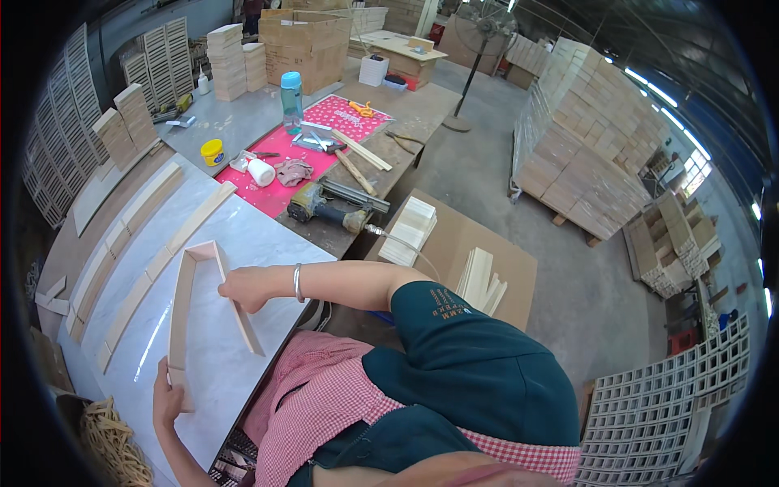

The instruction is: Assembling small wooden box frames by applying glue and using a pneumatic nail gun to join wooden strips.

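Observation:
On a pale, shiny work surface (146, 349) sits a partly joined frame of thin wooden boards (180, 312), with two long sides and a short end at the far side. My right hand (247, 289), a bangle on its wrist, is closed around the right-hand board. At the near end of the left-hand board, my left hand (168, 398) grips the wood with fingers wrapped on it. Left of the frame lie long wooden strips (162, 261) with dark marks across them. Beyond my right forearm a nail gun (329, 207) with a hose rests on the bench.
A pink mat (272, 183) holds a hammer (353, 166), a white bottle (260, 171) and a cloth (294, 171). A blue water bottle (292, 101) stands behind. Wooden slats (479, 284) lie on cardboard at my right. A wrapped pallet stack (576, 138) stands on the floor.

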Available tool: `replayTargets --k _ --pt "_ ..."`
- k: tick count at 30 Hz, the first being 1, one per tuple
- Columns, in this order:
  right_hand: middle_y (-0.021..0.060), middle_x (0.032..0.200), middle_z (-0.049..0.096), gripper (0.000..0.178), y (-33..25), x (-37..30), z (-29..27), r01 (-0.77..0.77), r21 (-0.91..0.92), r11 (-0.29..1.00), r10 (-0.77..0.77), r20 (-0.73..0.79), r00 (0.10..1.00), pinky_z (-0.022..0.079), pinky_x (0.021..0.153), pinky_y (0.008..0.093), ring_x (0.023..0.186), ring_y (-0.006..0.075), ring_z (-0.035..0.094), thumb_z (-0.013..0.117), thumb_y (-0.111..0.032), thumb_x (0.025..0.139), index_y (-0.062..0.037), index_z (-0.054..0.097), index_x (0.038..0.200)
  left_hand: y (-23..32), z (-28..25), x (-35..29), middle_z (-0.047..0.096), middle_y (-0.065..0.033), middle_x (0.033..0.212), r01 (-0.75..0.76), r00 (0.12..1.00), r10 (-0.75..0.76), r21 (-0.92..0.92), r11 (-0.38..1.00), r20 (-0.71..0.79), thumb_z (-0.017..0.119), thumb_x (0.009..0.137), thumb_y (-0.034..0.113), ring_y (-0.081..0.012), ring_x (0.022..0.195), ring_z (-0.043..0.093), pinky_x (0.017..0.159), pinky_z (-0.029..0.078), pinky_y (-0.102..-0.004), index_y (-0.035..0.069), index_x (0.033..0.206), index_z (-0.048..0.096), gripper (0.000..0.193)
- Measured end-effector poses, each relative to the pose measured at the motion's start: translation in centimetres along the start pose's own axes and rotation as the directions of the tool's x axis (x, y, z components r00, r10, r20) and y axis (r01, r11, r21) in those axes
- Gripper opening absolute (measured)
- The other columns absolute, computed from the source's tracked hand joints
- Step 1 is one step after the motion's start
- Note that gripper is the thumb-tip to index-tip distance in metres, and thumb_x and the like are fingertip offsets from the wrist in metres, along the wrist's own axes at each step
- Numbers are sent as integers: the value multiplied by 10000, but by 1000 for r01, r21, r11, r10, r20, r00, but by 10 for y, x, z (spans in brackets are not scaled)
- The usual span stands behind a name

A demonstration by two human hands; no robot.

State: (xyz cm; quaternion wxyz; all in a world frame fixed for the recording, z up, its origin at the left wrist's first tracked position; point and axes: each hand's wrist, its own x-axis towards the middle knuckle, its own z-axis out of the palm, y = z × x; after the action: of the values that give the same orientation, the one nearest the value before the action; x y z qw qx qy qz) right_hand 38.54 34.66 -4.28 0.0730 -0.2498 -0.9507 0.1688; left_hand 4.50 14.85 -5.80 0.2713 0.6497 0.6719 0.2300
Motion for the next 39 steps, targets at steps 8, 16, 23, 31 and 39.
replayTargets --k 8,16,23,31,39 --pt "114 839 631 226 -61 17 33 388 -252 887 -430 -142 891 487 781 428 837 314 593 778 -312 665 -113 711 749 -28 15 -23 567 -171 1327 273 927 -338 -328 905 -161 430 793 55 -295 1137 532 981 425 -335 21 1406 479 616" --pt "93 703 607 261 -47 9 40 319 -41 947 -322 -141 936 469 625 405 631 303 582 731 -268 840 -54 596 777 30 32 23 573 -143 1397 372 867 -476 -442 816 -150 695 894 261 -268 1204 568 988 477 -334 31 1470 462 663" --pt "52 723 660 255 -53 6 59 335 -161 929 -362 -198 911 486 628 344 636 238 611 744 -308 867 -75 649 825 -9 64 35 653 -207 1136 177 904 -249 -224 958 -349 616 944 338 -348 1002 636 889 506 -410 20 1246 552 444" --pt "35 716 644 265 -55 11 64 298 -189 936 -338 -229 913 473 648 333 658 221 607 720 -322 887 -88 629 801 3 66 34 666 -226 1064 118 884 -210 -234 965 -418 615 939 317 -380 942 652 839 518 -432 22 1220 553 413" --pt "24 696 616 283 -58 8 64 280 -183 942 -316 -217 923 463 648 322 643 203 580 732 -318 891 -84 611 785 14 76 29 659 -271 1035 107 860 -222 -262 959 -460 594 951 320 -415 934 652 830 521 -449 -1 1188 548 402"
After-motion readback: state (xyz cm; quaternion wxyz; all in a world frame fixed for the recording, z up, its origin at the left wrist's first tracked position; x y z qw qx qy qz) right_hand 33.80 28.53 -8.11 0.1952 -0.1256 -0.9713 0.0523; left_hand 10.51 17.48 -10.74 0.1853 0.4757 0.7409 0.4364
